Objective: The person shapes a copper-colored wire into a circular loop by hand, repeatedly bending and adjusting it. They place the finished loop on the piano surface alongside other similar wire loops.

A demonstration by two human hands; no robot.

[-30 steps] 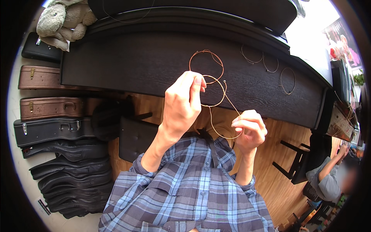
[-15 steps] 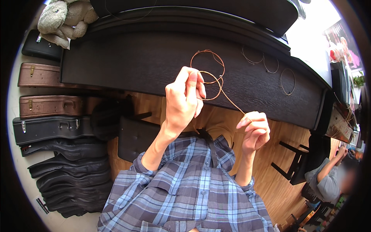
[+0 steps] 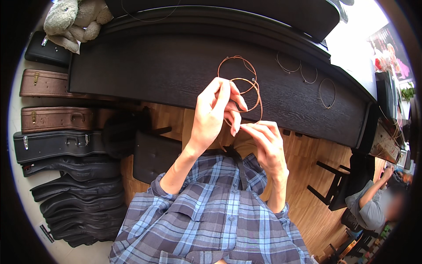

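Observation:
A thin copper-coloured instrument string [image 3: 261, 100] is bent into loops in front of me, over the near edge of a black wooden top. Fingers and thumb of my left hand [image 3: 210, 115] pinch the loops at their upper left. Just to the right and lower, my right hand [image 3: 269, 147] has its fingertips closed on the same string, almost touching the left fingers. The string's end is hidden among the fingers. Behind the held loops lies another copper-coloured coil [image 3: 237, 56] on the black top [image 3: 145, 66].
Several silvery coiled strings [image 3: 320, 91] lie on the right of the top. Instrument cases [image 3: 57, 119] and black soft bags [image 3: 81, 200] stack at the left. A plush toy [image 3: 61, 20] sits far left. A black stool [image 3: 327, 187] and another person [image 3: 367, 204] are at right.
My right hand has moved up and left, drawing the string's free length round into the loops beside my left hand. The left hand has shifted slightly right.

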